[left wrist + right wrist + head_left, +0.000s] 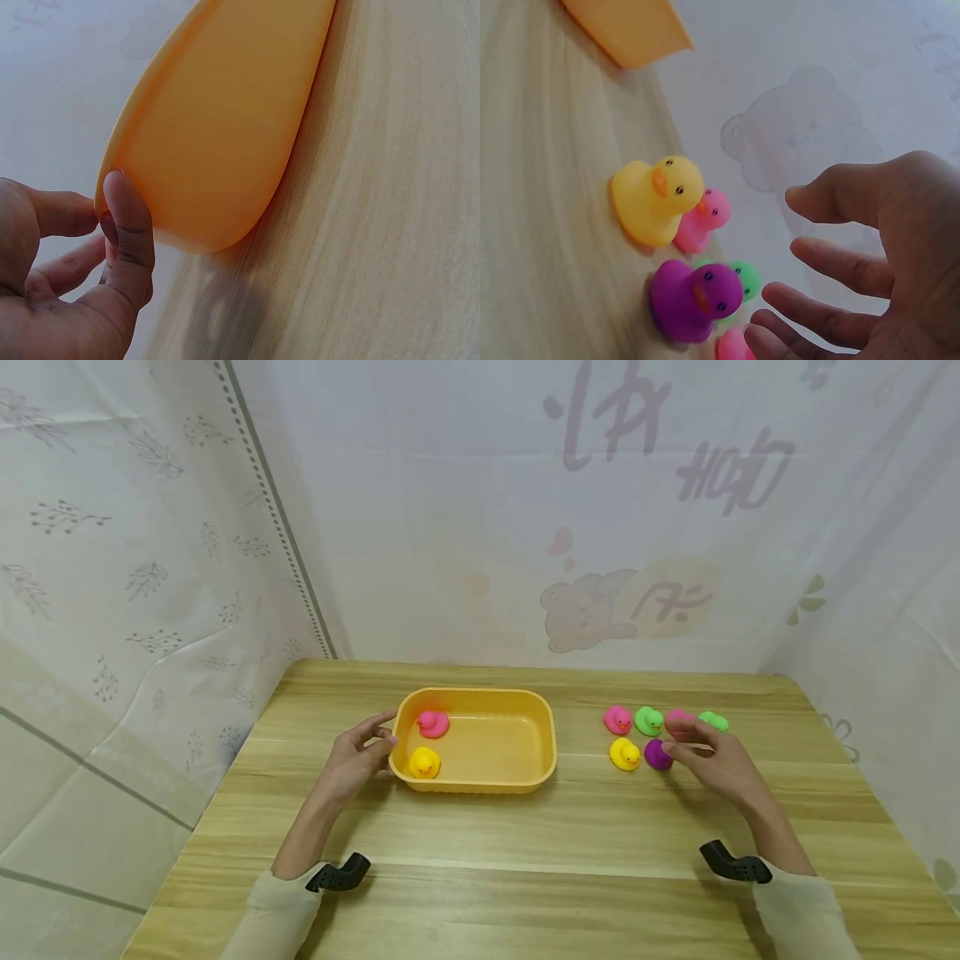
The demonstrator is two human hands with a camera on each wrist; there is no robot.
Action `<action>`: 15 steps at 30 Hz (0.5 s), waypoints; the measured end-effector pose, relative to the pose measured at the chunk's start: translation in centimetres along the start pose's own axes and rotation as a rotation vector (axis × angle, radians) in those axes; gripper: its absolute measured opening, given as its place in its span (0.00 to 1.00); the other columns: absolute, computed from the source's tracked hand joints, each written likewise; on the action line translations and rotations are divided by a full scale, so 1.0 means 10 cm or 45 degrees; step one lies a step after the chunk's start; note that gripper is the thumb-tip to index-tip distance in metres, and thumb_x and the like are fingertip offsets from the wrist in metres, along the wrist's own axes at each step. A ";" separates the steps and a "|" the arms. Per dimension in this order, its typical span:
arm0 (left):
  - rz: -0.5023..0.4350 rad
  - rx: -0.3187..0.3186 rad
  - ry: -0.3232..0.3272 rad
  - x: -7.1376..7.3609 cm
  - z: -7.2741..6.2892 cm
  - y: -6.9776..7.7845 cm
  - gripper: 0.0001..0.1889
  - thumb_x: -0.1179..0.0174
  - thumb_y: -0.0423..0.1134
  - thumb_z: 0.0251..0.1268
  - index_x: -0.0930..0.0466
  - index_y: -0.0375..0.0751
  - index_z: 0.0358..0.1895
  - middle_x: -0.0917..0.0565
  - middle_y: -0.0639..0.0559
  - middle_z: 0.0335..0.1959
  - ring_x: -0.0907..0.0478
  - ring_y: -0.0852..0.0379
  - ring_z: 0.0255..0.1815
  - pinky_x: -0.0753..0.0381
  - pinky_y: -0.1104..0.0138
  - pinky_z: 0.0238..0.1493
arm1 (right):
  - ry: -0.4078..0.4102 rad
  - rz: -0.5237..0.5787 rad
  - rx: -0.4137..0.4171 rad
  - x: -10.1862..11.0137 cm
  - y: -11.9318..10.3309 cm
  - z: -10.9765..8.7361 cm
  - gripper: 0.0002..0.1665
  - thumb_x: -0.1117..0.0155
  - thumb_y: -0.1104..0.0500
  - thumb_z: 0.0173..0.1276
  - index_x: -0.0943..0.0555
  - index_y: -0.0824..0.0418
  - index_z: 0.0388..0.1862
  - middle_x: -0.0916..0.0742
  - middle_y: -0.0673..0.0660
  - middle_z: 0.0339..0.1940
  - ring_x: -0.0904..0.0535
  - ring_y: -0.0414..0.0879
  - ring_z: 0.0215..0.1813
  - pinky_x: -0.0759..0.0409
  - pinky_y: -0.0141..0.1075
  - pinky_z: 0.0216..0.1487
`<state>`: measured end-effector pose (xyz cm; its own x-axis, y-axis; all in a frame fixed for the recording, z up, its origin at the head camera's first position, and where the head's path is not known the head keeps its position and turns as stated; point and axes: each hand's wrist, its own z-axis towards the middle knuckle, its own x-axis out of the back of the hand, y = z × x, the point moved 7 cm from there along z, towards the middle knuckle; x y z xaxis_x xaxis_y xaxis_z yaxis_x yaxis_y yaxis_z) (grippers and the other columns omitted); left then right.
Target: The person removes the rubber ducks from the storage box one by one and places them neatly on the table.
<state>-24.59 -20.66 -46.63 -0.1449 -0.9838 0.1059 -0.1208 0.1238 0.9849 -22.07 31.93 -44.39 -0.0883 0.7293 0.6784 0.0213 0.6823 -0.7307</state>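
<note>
My left hand (351, 764) pinches the left end of a yellow-orange plastic basin (474, 787), thumb and fingertips at its rim in the left wrist view. Inside, toward that end, sit a pink rubber duck (435, 724) and a yellow rubber duck (425, 763). On the right, my right hand (718, 766) hovers by a purple rubber duck (694, 300) with fingers spread and nothing held. Beside the purple one stands another yellow duck (624, 754). Behind them are a pink duck (617, 720), a green duck (648, 721), and another pink and green duck, partly hidden by the right hand.
The wooden table (480, 877) bears everything. A pale printed curtain (450, 527) hangs along its back edge and both sides. Black wrist mounts (341, 874) sit on both sleeves. A stretch of tabletop lies between the basin and the duck group.
</note>
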 end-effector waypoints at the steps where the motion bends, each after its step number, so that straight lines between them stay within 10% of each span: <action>1: 0.000 0.001 0.000 0.00 0.00 0.00 0.27 0.47 0.30 0.77 0.35 0.38 0.77 0.30 0.45 0.48 0.21 0.61 0.28 0.11 0.67 0.38 | 0.001 0.003 0.005 0.00 -0.03 0.00 0.38 0.39 0.41 0.76 0.30 0.63 0.74 0.23 0.69 0.70 0.24 0.66 0.68 0.18 0.49 0.63; 8: -0.006 -0.002 -0.001 0.00 0.00 0.00 0.27 0.47 0.31 0.77 0.35 0.38 0.77 0.30 0.44 0.48 0.22 0.61 0.28 0.12 0.68 0.38 | -0.002 0.021 0.055 0.00 -0.23 0.00 0.39 0.37 0.42 0.75 0.32 0.59 0.76 0.24 0.68 0.72 0.26 0.66 0.70 0.20 0.32 0.62; 15: 0.001 -0.006 0.005 0.01 0.00 0.00 0.27 0.47 0.30 0.77 0.34 0.38 0.77 0.30 0.44 0.48 0.22 0.61 0.28 0.11 0.68 0.37 | -0.036 0.072 0.082 -0.05 -0.45 0.02 0.41 0.34 0.44 0.73 0.35 0.54 0.79 0.26 0.67 0.75 0.28 0.67 0.71 0.27 0.58 0.71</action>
<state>-24.56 -20.73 -46.61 -0.1413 -0.9842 0.1071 -0.1161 0.1239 0.9855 -22.35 28.44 -41.48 -0.1171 0.7642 0.6342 -0.0369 0.6348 -0.7718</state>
